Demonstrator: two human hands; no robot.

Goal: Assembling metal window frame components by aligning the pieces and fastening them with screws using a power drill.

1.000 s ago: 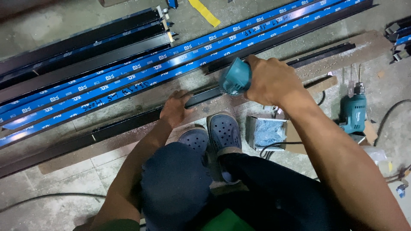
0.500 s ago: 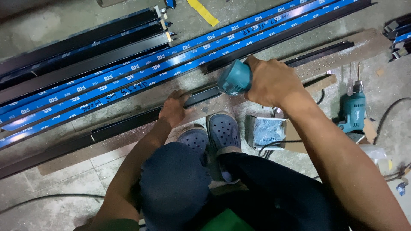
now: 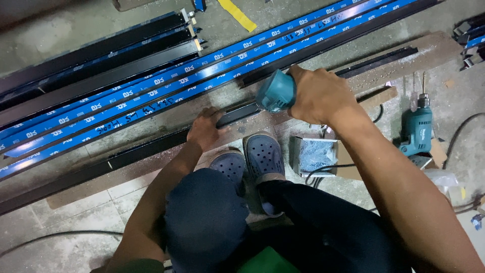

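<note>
The right hand (image 3: pixel 319 94) grips a teal power drill (image 3: pixel 275 97); the left hand (image 3: pixel 204 130) presses, fingers curled, on the long black metal bar (image 3: pixel 141 150).

Open grey screw box (image 3: pixel 314 155) beside blue shoe (image 3: pixel 262 157)

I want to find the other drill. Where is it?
In the head view, the spare teal drill lies on the floor at the right, past the person's right forearm, beside the open box of screws.

Bare floor (image 3: pixel 70 242) is left open at lower left. The far side is blocked by blue-taped rails (image 3: pixel 151 96) (laid side by side), while a second drill (image 3: pixel 417 131) and a screw box (image 3: pixel 313 154) crowd the right.
</note>
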